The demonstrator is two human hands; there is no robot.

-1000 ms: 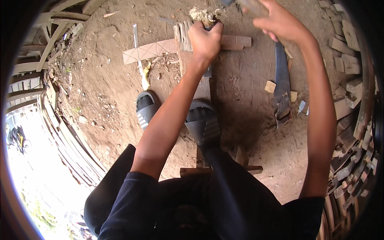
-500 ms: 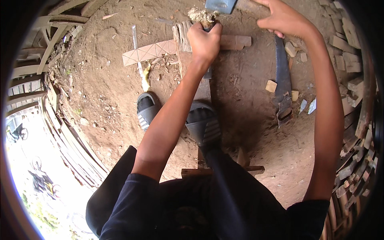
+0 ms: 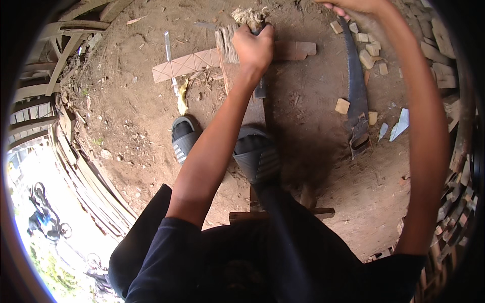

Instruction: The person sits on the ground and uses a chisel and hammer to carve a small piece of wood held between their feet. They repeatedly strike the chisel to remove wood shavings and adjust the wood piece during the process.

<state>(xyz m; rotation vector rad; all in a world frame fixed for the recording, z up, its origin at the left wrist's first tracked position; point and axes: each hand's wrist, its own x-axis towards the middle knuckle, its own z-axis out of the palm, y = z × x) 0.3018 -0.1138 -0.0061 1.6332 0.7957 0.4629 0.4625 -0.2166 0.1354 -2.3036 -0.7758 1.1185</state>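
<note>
My left hand (image 3: 255,48) is wrapped around a chisel, whose frayed, mushroomed butt (image 3: 248,17) sticks out above the fist. A dark metal part of it (image 3: 260,91) shows below the wrist. Beside that fist is a weathered wooden block (image 3: 227,44), lying over a thin wooden strip (image 3: 192,65) marked with crossing lines. Up at the top edge, my right hand (image 3: 346,6) is partly cut off, fingers curled; the wooden-handled tool with a flat blue-grey metal head, seen in it earlier, is out of view. My sandaled right foot (image 3: 256,154) rests on a long board (image 3: 255,112).
A handsaw (image 3: 356,83) lies on the dirt at right, among small wood offcuts (image 3: 342,106) and a pale shard (image 3: 399,125). A narrow metal strip (image 3: 167,50) lies left. Stacked wood pieces (image 3: 447,212) line the right; bicycles (image 3: 48,214) stand outside at lower left.
My right hand has risen toward the top edge, taking the blue-grey tool head out of view. My left hand stays around the chisel, nearly in place.
</note>
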